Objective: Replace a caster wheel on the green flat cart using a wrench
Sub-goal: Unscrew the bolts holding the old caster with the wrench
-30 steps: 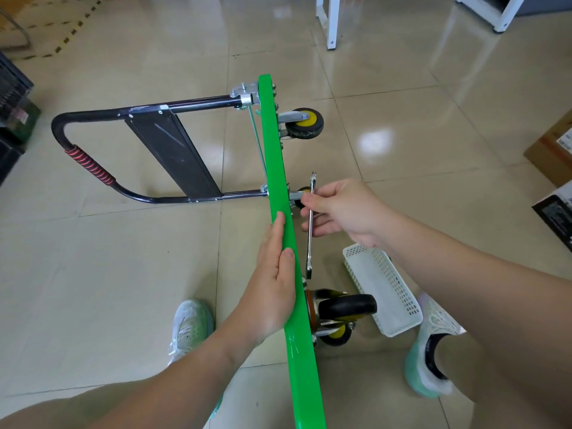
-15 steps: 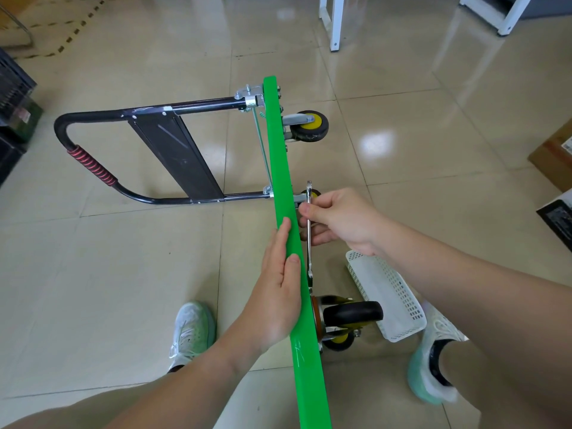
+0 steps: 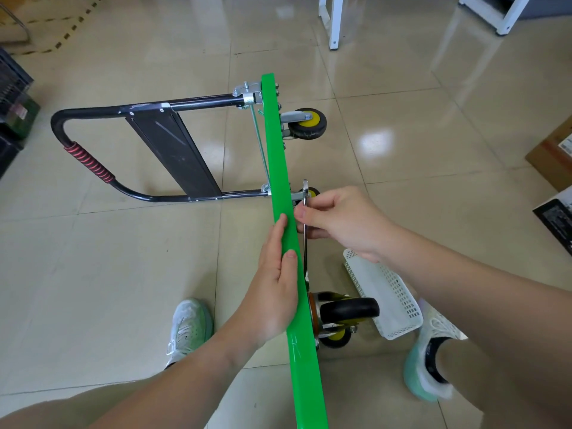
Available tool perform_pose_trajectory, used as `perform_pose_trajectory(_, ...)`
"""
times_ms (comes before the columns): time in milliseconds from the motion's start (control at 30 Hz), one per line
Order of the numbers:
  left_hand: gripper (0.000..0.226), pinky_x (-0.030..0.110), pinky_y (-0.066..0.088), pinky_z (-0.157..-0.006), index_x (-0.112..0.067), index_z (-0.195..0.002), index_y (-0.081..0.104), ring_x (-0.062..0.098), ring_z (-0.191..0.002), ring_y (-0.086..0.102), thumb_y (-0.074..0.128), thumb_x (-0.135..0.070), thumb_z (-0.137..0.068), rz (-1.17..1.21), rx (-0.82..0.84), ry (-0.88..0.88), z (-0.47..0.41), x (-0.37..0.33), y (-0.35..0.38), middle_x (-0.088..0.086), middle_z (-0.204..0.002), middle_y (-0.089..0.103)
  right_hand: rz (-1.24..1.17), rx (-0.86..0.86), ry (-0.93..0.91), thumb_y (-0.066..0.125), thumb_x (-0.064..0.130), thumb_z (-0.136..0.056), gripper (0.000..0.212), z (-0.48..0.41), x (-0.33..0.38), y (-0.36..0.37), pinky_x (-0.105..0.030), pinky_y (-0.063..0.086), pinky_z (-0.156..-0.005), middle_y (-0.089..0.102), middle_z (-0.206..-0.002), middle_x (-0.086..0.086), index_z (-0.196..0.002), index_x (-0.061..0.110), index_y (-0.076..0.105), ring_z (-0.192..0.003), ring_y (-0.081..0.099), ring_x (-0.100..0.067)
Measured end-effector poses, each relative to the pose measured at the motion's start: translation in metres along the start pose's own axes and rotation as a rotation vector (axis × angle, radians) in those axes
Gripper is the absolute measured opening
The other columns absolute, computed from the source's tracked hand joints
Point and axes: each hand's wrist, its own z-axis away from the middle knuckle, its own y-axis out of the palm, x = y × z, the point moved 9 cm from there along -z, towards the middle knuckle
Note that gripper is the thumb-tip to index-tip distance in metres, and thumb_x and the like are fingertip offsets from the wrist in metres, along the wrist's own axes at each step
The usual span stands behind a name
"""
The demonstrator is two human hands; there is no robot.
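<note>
The left hand (image 3: 272, 292) is laid flat along the upper edge of the green flat cart (image 3: 284, 212), fingers extended and pressed together, thumb on top. The right hand (image 3: 343, 221) is closed around the shank of the wrench (image 3: 305, 239), fingertips pinching it beside the cart's underside. The cart is stood on edge on the tiled floor (image 3: 418, 150), handle (image 3: 89, 162) lying to the left. A caster wheel (image 3: 349, 309) is seen below the wrench, just beside a white basket (image 3: 387, 292).
</note>
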Motion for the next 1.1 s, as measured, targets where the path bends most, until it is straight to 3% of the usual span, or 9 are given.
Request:
perform_pose_trajectory(167,0.055,0.003,0.013,-0.117,-0.031,-0.164,0.014,-0.013,-0.149,0.02,0.03,-0.017,-0.113,-0.011,-0.026,0.034,-0.001,0.001,-0.001,-0.025,-0.162,0.026,0.069,0.013,-0.2,0.075,0.01,-0.087,0.019,0.042,0.022,0.007,-0.043,0.058,-0.094,0.078,-0.092,0.002,-0.095,0.026,0.078,-0.092,0.072,-0.014)
perform_pose_trajectory(267,0.054,0.015,0.015,-0.125,-0.035,-0.163,0.015,-0.008,-0.152,0.021,0.032,-0.033,-0.112,0.02,-0.036,0.014,-0.002,0.007,-0.001,-0.017,-0.167,0.025,0.16,-0.004,-0.328,0.081,0.005,-0.081,0.025,0.064,0.032,0.007,-0.029,0.057,-0.092,0.076,-0.086,0.013,-0.093,0.027,0.078,-0.085,0.071,-0.001)
perform_pose_trajectory(333,0.059,0.026,0.015,-0.129,-0.04,-0.162,0.014,-0.003,-0.154,0.021,0.032,-0.043,-0.105,0.037,-0.026,0.011,-0.001,0.008,-0.001,-0.012,-0.169,0.025,0.296,0.011,-0.457,0.082,0.009,-0.081,0.019,0.076,0.04,0.011,-0.025,0.057,-0.081,0.075,-0.082,0.011,-0.092,0.024,0.079,-0.079,0.071,-0.005)
perform_pose_trajectory(400,0.055,0.021,0.012,-0.128,-0.042,-0.16,0.013,-0.004,-0.154,0.019,0.032,-0.039,-0.108,0.023,-0.023,0.004,-0.001,0.006,-0.001,-0.013,-0.17,0.022,0.289,-0.029,-0.521,0.081,0.009,-0.082,0.014,0.082,0.045,0.007,-0.028,0.057,-0.078,0.075,-0.083,0.006,-0.093,0.017,0.079,-0.079,0.072,-0.01)
perform_pose_trajectory(467,0.053,0.005,0.009,-0.119,-0.039,-0.161,0.012,-0.009,-0.152,0.015,0.031,-0.025,-0.113,-0.019,-0.026,0.009,0.0,0.003,-0.001,-0.016,-0.169,0.018,0.067,-0.095,-0.459,0.077,0.005,-0.083,0.012,0.079,0.05,-0.009,-0.027,0.058,-0.08,0.077,-0.084,0.004,-0.093,0.011,0.077,-0.083,0.073,-0.011)
perform_pose_trajectory(533,0.055,-0.001,0.009,-0.113,-0.038,-0.163,0.011,-0.012,-0.15,0.014,0.029,-0.021,-0.113,-0.034,-0.019,0.001,0.0,0.002,-0.001,-0.02,-0.167,0.017,-0.096,-0.132,-0.353,0.073,0.012,-0.081,0.01,0.066,0.052,-0.023,-0.031,0.061,-0.079,0.077,-0.082,0.0,-0.091,0.013,0.075,-0.084,0.075,-0.018)
perform_pose_trajectory(700,0.055,0.021,0.008,-0.128,-0.039,-0.161,0.009,-0.01,-0.154,0.01,0.029,-0.023,-0.113,-0.02,0.007,0.022,0.0,0.0,-0.002,-0.019,-0.17,0.014,-0.078,-0.108,-0.077,0.069,0.012,-0.092,0.004,0.022,0.026,-0.033,-0.029,0.06,-0.068,0.075,-0.075,-0.001,-0.091,0.011,0.072,-0.076,0.076,-0.022)
perform_pose_trajectory(900,0.056,0.022,0.007,-0.129,-0.033,-0.164,0.007,-0.01,-0.154,0.007,0.028,-0.024,-0.113,-0.04,0.036,0.024,0.0,0.0,-0.005,-0.018,-0.171,0.01,-0.112,-0.035,0.096,0.067,0.013,-0.094,0.011,-0.005,0.002,-0.015,-0.029,0.061,-0.066,0.071,-0.084,-0.011,-0.097,0.002,0.069,-0.07,0.074,-0.022)
perform_pose_trajectory(1100,0.057,0.02,0.006,-0.128,-0.032,-0.164,0.005,-0.008,-0.155,0.006,0.028,-0.022,-0.113,-0.045,0.05,0.024,-0.001,0.0,-0.003,-0.017,-0.171,0.009,-0.133,-0.001,0.198,0.066,0.013,-0.095,0.017,-0.015,-0.011,-0.006,-0.028,0.06,-0.061,0.07,-0.08,-0.009,-0.104,-0.002,0.068,-0.063,0.072,-0.02)
